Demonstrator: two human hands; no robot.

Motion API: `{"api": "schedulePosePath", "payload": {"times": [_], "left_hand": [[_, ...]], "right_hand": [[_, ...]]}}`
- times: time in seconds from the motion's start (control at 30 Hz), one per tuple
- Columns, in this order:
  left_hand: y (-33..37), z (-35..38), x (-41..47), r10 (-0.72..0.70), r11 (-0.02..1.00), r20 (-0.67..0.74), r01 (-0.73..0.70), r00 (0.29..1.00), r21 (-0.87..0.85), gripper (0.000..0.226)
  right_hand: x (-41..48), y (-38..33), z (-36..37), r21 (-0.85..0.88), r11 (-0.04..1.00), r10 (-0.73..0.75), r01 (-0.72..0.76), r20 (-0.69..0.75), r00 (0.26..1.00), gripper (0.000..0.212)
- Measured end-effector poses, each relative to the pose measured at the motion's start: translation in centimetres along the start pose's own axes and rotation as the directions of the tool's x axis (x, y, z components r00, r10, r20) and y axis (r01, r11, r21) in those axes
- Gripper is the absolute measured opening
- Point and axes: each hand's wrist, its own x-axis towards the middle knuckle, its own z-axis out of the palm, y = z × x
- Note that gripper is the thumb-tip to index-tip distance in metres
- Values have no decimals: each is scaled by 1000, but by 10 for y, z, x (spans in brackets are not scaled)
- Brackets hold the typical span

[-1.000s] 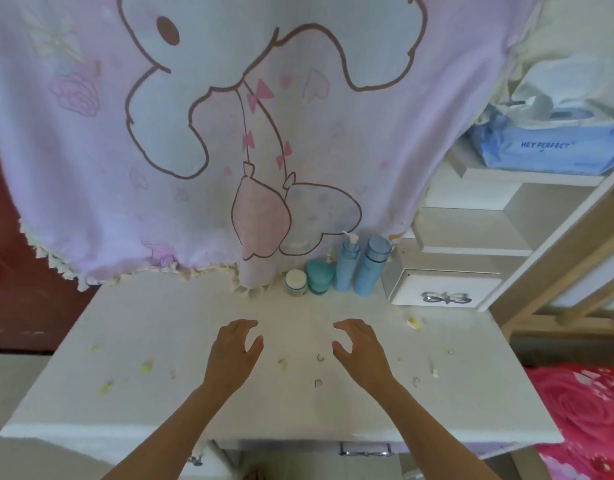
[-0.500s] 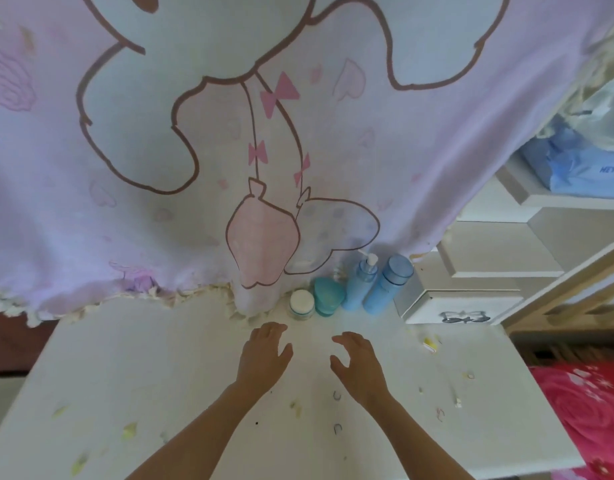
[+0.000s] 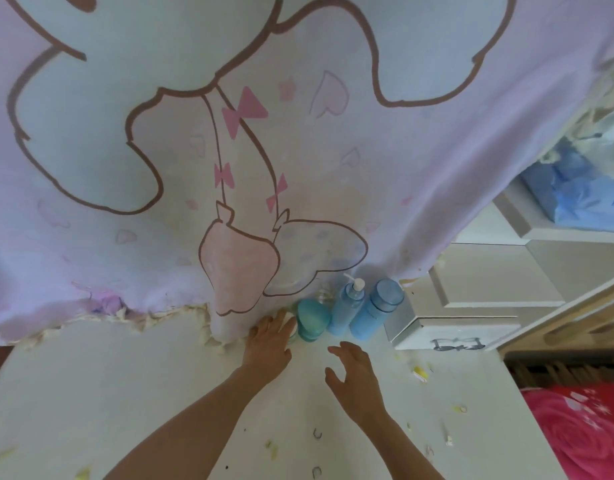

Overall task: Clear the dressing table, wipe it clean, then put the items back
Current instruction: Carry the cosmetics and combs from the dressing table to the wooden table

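Observation:
At the back of the white dressing table (image 3: 90, 393) stands a row of toiletries: a small white-lidded jar (image 3: 290, 323), a teal jar (image 3: 312, 320), a blue pump bottle (image 3: 345, 310) and a blue capped bottle (image 3: 374, 313). My left hand (image 3: 269, 341) lies over the white-lidded jar, its fingers touching the lid and hiding most of it. My right hand (image 3: 354, 379) hovers just in front of the teal jar and the bottles, fingers spread and loosely bent, holding nothing.
A pink cartoon blanket (image 3: 229, 133) hangs down to the table's back edge. A white drawer box (image 3: 447, 330) sits right of the bottles, with shelves and a blue wipes pack (image 3: 575, 199) above. Paper scraps (image 3: 421, 372) litter the tabletop. Red flowered fabric (image 3: 582, 427) lies beyond the right edge.
Both hands have moved forward toward the toiletries. My left hand has reached the white-lidded jar and now covers it. The view has closed in on the table's back.

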Motion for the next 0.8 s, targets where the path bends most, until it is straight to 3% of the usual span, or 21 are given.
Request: {"api": "schedulePosePath", "payload": {"times": [0.07, 0.33, 0.4, 0.5, 0.63, 0.7, 0.8], "left_hand": [[-2, 8, -1, 11, 1000, -19, -10, 1000, 30, 77], [-2, 22, -27, -13, 990, -40, 7, 999, -141, 79], [-4, 24, -39, -34, 987, -41, 28, 999, -156, 77], [-10, 26, -49, -76, 985, -56, 67, 996, -157, 74], [-15, 27, -59, -97, 986, -101, 81, 990, -147, 68], [-16, 28, -65, -118, 979, -153, 89, 981, -184, 64], [-13, 31, -74, -156, 965, -170, 113, 973, -238, 65]], "right_hand": [[5, 0, -1, -6, 1000, -15, 15, 5, 1000, 41], [42, -16, 9, -103, 985, -135, 141, 56, 989, 44], [57, -20, 16, -185, 958, -211, 218, 59, 976, 51], [75, -28, 22, -340, 911, -158, 233, 234, 959, 68], [85, -39, 28, -472, 853, -125, 220, 225, 966, 86], [88, -36, 31, -465, 864, -134, 190, 151, 979, 85], [76, -37, 27, -381, 904, -137, 192, 167, 976, 70]]}}
